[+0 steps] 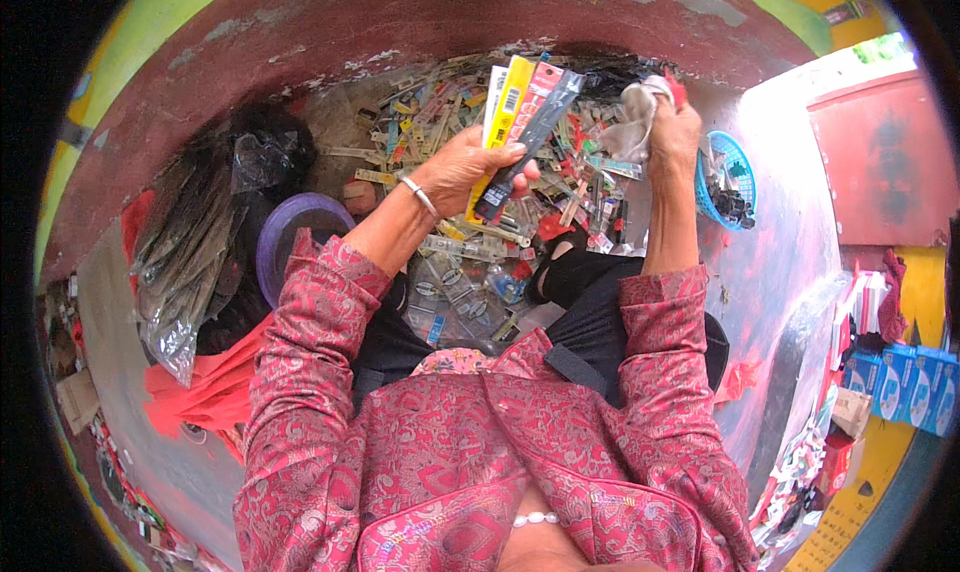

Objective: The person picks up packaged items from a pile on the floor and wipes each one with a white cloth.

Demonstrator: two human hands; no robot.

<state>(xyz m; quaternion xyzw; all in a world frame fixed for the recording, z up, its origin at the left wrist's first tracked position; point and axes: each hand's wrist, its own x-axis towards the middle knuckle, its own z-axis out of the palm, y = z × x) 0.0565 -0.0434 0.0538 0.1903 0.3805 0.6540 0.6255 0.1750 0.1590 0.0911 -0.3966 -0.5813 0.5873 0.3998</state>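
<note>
My left hand (478,169), with a bangle at the wrist, is closed round a fanned bunch of long flat packets (512,100). White, yellow, pink-red and black ones show, the black one on top. To the right, my right hand (674,140) grips a crumpled greyish-white cloth (630,122); a bit of red shows by its fingers. The cloth hangs apart from the packets. Below and beyond both hands spreads a heap of small mixed packets (425,122) on the floor. Clear plastic packages (450,292) lie between my legs.
A blue plastic basket (738,162) with dark items stands right of my right hand. On the left are a purple round basin (275,234), black plastic bags (262,152) and red cloth or plastic (215,382). A dark red wall curves behind the heap. Blue boxes (905,384) sit far right.
</note>
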